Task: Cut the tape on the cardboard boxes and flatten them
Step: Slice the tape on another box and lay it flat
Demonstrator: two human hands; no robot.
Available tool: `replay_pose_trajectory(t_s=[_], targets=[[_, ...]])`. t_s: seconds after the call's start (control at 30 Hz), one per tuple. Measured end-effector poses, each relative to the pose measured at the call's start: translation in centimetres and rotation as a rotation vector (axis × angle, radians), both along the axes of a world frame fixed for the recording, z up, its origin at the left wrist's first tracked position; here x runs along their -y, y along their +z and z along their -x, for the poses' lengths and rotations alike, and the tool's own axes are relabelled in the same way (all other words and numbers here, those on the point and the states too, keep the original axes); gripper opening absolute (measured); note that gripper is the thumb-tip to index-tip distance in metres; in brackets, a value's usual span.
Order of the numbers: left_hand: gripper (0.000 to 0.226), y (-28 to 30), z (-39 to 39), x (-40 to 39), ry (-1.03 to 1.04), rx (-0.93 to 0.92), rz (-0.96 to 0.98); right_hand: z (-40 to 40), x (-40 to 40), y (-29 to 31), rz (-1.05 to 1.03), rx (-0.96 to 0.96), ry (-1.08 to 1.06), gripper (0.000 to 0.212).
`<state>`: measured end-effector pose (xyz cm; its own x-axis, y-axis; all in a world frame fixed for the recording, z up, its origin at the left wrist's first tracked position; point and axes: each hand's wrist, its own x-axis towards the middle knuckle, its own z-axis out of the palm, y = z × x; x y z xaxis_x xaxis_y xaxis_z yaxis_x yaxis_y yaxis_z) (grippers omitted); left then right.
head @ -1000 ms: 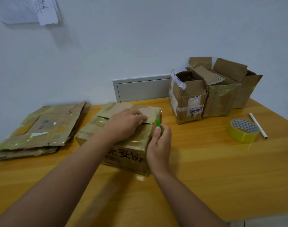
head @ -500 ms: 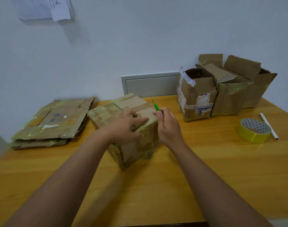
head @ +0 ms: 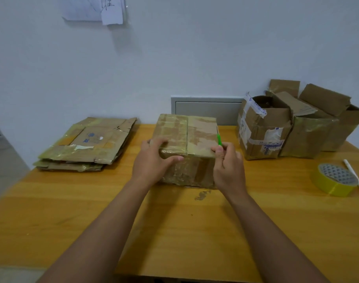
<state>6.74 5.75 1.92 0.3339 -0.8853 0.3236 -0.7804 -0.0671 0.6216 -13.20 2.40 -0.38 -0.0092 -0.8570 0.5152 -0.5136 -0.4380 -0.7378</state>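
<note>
Green cutter pinched in right hand, apparently pointing away, left hand gripping box

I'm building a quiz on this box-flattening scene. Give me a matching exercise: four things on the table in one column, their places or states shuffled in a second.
1. taped cardboard box
2. stack of flattened cardboard
3. yellow tape roll
4. green-handled cutter

A. pinched in the right hand
B. far left of the wooden table
C. beside a white pen
D. gripped by the left hand

Pairs: 1-D, 2-B, 3-C, 4-A
</note>
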Motion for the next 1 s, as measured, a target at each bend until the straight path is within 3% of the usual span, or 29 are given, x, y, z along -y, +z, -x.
replay_pose_trajectory(t_s=[0.17,0.27,0.37,0.53,0.73,1.0], targets=[[0.072,-0.9,0.5,-1.1,0.047,0.017,0.079,-0.6,-1.4,1.5,0.215,-0.231,-0.103,0.037],[0.075,-1.6,1.8,-1.7,0.117,0.073,0.042,-1.7,-2.6,1.4,0.315,-0.244,-0.114,0.039],[0.075,-2.1,2.3,-1.8,0.126,0.127,0.046,-2.4,-3.8,-0.2,0.225,-0.163,-0.04,0.034],[0.053,-3.4,1.4,-1.8,-0.043,0.17,0.172,-2.5,-5.1,-3.2,0.029,0.004,0.02,0.024],[0.056,-3.5,2.6,-1.3,0.036,0.293,0.275,-2.8,-5.3,-2.1,-0.243,0.258,0.062,0.022],[0.049,-3.2,2.2,-0.7,-0.085,0.199,0.348,-3.4,-6.0,-1.3,-0.226,0.268,0.033,0.012]])
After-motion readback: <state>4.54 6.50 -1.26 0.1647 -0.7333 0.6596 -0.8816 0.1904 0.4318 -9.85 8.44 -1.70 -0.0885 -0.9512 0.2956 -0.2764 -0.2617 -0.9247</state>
